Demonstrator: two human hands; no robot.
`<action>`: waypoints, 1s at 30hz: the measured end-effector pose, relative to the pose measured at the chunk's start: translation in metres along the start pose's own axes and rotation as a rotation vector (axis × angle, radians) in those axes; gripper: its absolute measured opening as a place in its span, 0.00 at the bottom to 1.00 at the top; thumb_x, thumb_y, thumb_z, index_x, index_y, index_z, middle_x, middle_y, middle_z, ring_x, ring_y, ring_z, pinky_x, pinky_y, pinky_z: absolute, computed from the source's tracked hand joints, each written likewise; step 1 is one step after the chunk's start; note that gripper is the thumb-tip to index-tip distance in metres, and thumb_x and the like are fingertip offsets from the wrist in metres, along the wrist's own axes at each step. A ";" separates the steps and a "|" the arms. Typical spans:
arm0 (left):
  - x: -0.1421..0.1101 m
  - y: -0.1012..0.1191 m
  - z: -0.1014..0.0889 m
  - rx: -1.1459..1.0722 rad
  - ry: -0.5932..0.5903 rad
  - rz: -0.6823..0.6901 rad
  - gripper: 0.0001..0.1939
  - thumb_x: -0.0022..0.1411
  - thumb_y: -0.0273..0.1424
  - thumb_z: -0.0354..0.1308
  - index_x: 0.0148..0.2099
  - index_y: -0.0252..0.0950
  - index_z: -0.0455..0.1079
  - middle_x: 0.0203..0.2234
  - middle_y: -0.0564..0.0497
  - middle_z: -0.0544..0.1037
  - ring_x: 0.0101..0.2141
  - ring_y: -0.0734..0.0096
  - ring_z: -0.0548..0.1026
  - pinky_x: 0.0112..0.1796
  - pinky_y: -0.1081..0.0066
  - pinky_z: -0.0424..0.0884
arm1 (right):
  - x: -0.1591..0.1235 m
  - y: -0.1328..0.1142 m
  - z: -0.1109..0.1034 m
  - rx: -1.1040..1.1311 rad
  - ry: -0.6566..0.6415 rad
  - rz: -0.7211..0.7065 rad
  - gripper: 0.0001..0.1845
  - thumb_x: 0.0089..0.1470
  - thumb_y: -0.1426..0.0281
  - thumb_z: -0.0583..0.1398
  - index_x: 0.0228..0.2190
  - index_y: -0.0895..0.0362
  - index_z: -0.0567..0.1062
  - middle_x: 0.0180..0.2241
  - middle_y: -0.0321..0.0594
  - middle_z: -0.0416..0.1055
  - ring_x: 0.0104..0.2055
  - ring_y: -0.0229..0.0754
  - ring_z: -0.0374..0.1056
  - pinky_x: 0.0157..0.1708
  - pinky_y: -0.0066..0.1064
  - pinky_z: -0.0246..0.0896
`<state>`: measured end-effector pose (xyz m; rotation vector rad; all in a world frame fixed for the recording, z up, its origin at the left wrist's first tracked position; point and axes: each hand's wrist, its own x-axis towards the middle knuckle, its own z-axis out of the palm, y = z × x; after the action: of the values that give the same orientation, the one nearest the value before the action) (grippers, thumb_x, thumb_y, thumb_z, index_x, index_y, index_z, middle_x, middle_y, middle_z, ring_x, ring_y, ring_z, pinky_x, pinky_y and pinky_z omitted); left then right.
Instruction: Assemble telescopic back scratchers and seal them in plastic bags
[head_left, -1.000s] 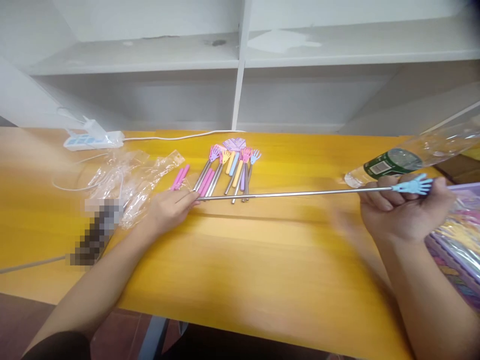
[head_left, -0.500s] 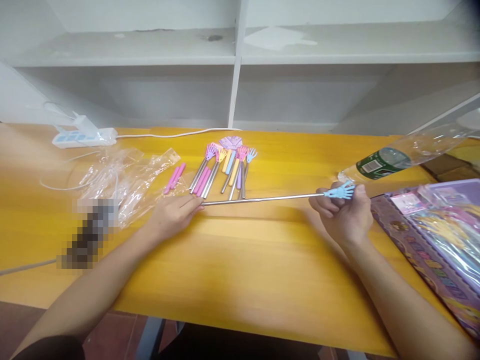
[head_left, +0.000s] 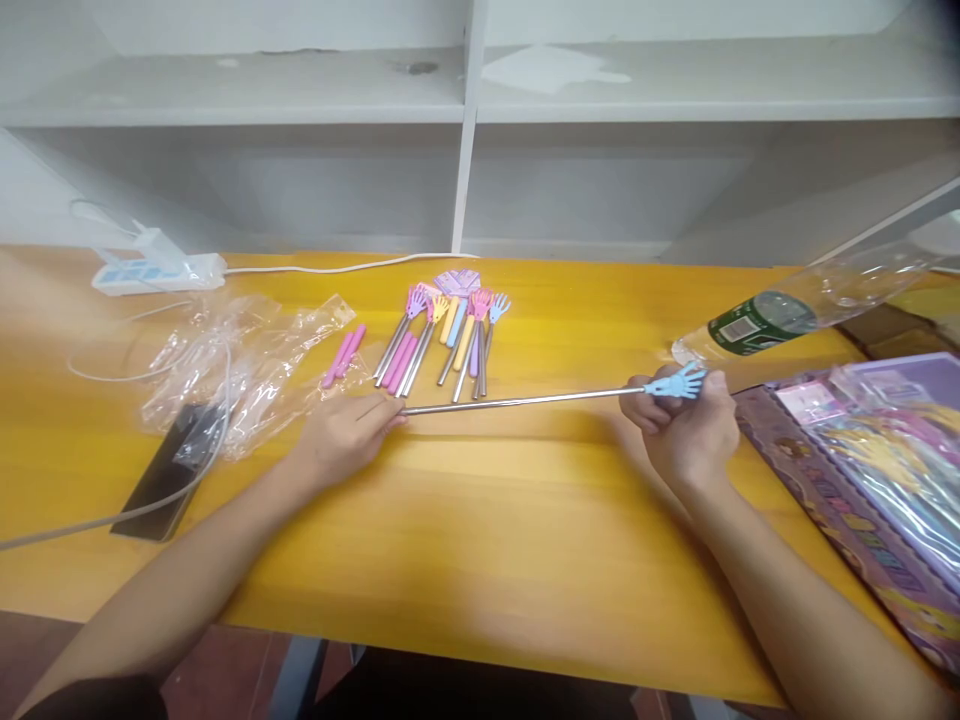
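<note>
Stretched out almost level between my hands is a telescopic back scratcher (head_left: 525, 401), a thin silver rod with a light blue hand-shaped head. My left hand (head_left: 346, 437) pinches the rod's left end. Around the blue head my right hand (head_left: 686, 430) is closed, thumb on top near its fingers. Just beyond the rod lie several more back scratchers (head_left: 422, 345) with purple, orange, pink and blue heads. Among them are loose coloured handle sleeves (head_left: 459, 325). Two pink sleeves (head_left: 345, 352) lie apart, left of that group.
Clear plastic bags (head_left: 247, 370), a dark phone (head_left: 161, 490) and cables are at the left, with a white power strip (head_left: 157, 273) behind. On the right are a plastic bottle (head_left: 765, 323) on its side and a purple box (head_left: 832, 520) of packaged scratchers. White shelving (head_left: 247, 115) backs the desk.
The view has shifted very slightly. Both hands keep the same hold on the extended back scratcher, and nothing has been let go.
</note>
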<state>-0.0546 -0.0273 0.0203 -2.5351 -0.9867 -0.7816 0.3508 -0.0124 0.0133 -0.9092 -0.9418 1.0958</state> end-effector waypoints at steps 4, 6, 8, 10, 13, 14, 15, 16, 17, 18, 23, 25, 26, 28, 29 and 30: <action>-0.001 -0.001 0.002 -0.023 -0.004 0.006 0.04 0.77 0.29 0.57 0.47 0.36 0.73 0.32 0.52 0.83 0.28 0.72 0.79 0.28 0.69 0.67 | -0.003 0.000 -0.001 -0.054 0.012 -0.022 0.34 0.63 0.44 0.64 0.21 0.53 0.58 0.19 0.30 0.42 0.20 0.35 0.36 0.21 0.32 0.28; -0.003 0.003 0.005 -0.051 -0.021 0.010 0.04 0.77 0.29 0.57 0.47 0.36 0.73 0.30 0.53 0.82 0.27 0.72 0.77 0.27 0.69 0.66 | -0.009 0.004 0.001 -0.121 0.008 -0.029 0.34 0.64 0.44 0.62 0.21 0.53 0.56 0.20 0.30 0.43 0.20 0.35 0.35 0.21 0.33 0.29; -0.005 0.010 0.008 -0.080 -0.045 0.008 0.05 0.78 0.30 0.56 0.47 0.36 0.72 0.29 0.54 0.81 0.25 0.73 0.76 0.26 0.69 0.66 | -0.019 0.010 0.006 -0.205 -0.046 -0.006 0.35 0.66 0.43 0.60 0.22 0.53 0.56 0.20 0.30 0.45 0.20 0.35 0.37 0.22 0.33 0.33; -0.008 0.019 0.011 -0.107 -0.067 -0.003 0.06 0.78 0.31 0.55 0.47 0.36 0.72 0.29 0.54 0.82 0.25 0.72 0.76 0.26 0.68 0.66 | -0.032 0.017 0.014 -0.275 -0.162 0.032 0.35 0.68 0.40 0.56 0.22 0.52 0.56 0.20 0.31 0.47 0.20 0.36 0.41 0.22 0.34 0.38; -0.010 0.030 0.014 -0.140 -0.087 -0.027 0.08 0.79 0.32 0.54 0.46 0.36 0.72 0.30 0.54 0.82 0.25 0.72 0.76 0.26 0.68 0.66 | -0.047 0.024 0.025 -0.307 -0.302 0.065 0.35 0.71 0.40 0.49 0.23 0.52 0.58 0.19 0.32 0.48 0.21 0.38 0.43 0.23 0.35 0.41; -0.010 0.032 0.015 -0.144 -0.095 -0.034 0.08 0.79 0.32 0.53 0.45 0.37 0.72 0.30 0.54 0.82 0.25 0.72 0.76 0.27 0.68 0.66 | -0.049 0.025 0.027 -0.313 -0.314 0.071 0.35 0.72 0.40 0.49 0.23 0.52 0.58 0.19 0.32 0.49 0.21 0.38 0.43 0.24 0.35 0.40; -0.010 0.032 0.015 -0.144 -0.106 -0.039 0.08 0.79 0.32 0.53 0.45 0.37 0.72 0.29 0.54 0.81 0.25 0.72 0.76 0.27 0.69 0.66 | -0.051 0.026 0.028 -0.318 -0.308 0.074 0.34 0.72 0.41 0.48 0.23 0.52 0.58 0.19 0.32 0.49 0.21 0.39 0.43 0.24 0.35 0.40; -0.010 0.033 0.015 -0.142 -0.117 -0.042 0.09 0.79 0.32 0.53 0.45 0.37 0.72 0.29 0.54 0.81 0.25 0.72 0.76 0.27 0.69 0.66 | -0.051 0.026 0.029 -0.324 -0.299 0.077 0.34 0.72 0.41 0.49 0.23 0.52 0.59 0.19 0.32 0.50 0.21 0.39 0.44 0.23 0.35 0.40; -0.011 0.033 0.015 -0.139 -0.127 -0.045 0.09 0.79 0.32 0.53 0.45 0.37 0.73 0.28 0.54 0.81 0.25 0.72 0.76 0.27 0.69 0.66 | -0.051 0.025 0.030 -0.331 -0.289 0.079 0.34 0.72 0.40 0.49 0.23 0.51 0.59 0.19 0.33 0.50 0.21 0.39 0.44 0.23 0.35 0.40; -0.011 0.032 0.015 -0.139 -0.132 -0.048 0.09 0.79 0.32 0.53 0.45 0.37 0.73 0.28 0.53 0.81 0.25 0.72 0.76 0.27 0.69 0.66 | -0.050 0.025 0.030 -0.335 -0.280 0.083 0.34 0.71 0.40 0.49 0.23 0.51 0.59 0.19 0.33 0.50 0.21 0.40 0.44 0.23 0.35 0.40; -0.010 0.034 0.013 -0.150 -0.108 -0.060 0.09 0.78 0.32 0.54 0.45 0.36 0.73 0.30 0.52 0.83 0.26 0.71 0.78 0.27 0.69 0.68 | -0.050 0.024 0.032 -0.324 -0.276 0.083 0.34 0.71 0.39 0.49 0.23 0.51 0.58 0.19 0.32 0.48 0.21 0.40 0.43 0.23 0.35 0.40; -0.009 0.036 0.011 -0.179 -0.110 -0.067 0.08 0.78 0.31 0.55 0.46 0.36 0.73 0.32 0.51 0.84 0.27 0.70 0.79 0.28 0.69 0.69 | -0.050 0.024 0.031 -0.317 -0.276 0.087 0.34 0.72 0.40 0.49 0.23 0.51 0.58 0.19 0.32 0.48 0.22 0.40 0.43 0.23 0.35 0.40; -0.008 0.038 0.010 -0.200 -0.120 -0.075 0.08 0.78 0.31 0.55 0.46 0.35 0.73 0.32 0.51 0.84 0.28 0.70 0.80 0.28 0.70 0.69 | -0.050 0.024 0.030 -0.313 -0.270 0.090 0.34 0.72 0.41 0.48 0.23 0.51 0.58 0.19 0.32 0.48 0.22 0.40 0.43 0.23 0.35 0.40; -0.008 0.043 0.008 -0.245 -0.143 -0.099 0.07 0.78 0.30 0.54 0.47 0.35 0.73 0.33 0.51 0.84 0.28 0.71 0.80 0.29 0.70 0.70 | -0.052 0.024 0.028 -0.309 -0.256 0.087 0.33 0.73 0.43 0.48 0.23 0.52 0.57 0.20 0.32 0.49 0.22 0.40 0.43 0.24 0.35 0.40; -0.008 0.046 0.008 -0.269 -0.150 -0.112 0.07 0.78 0.30 0.54 0.47 0.35 0.73 0.33 0.52 0.83 0.28 0.71 0.80 0.30 0.70 0.71 | -0.054 0.025 0.028 -0.314 -0.261 0.080 0.32 0.74 0.44 0.47 0.24 0.52 0.57 0.20 0.33 0.50 0.22 0.40 0.44 0.24 0.35 0.41; -0.009 0.050 0.008 -0.296 -0.154 -0.125 0.07 0.78 0.30 0.54 0.48 0.35 0.73 0.33 0.52 0.83 0.28 0.71 0.80 0.30 0.70 0.71 | -0.057 0.026 0.029 -0.326 -0.280 0.071 0.32 0.75 0.45 0.47 0.24 0.52 0.57 0.21 0.33 0.51 0.23 0.40 0.45 0.25 0.35 0.42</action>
<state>-0.0220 -0.0641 0.0046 -2.8442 -1.1650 -0.8311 0.3055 -0.0587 -0.0108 -1.0770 -1.3561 1.1698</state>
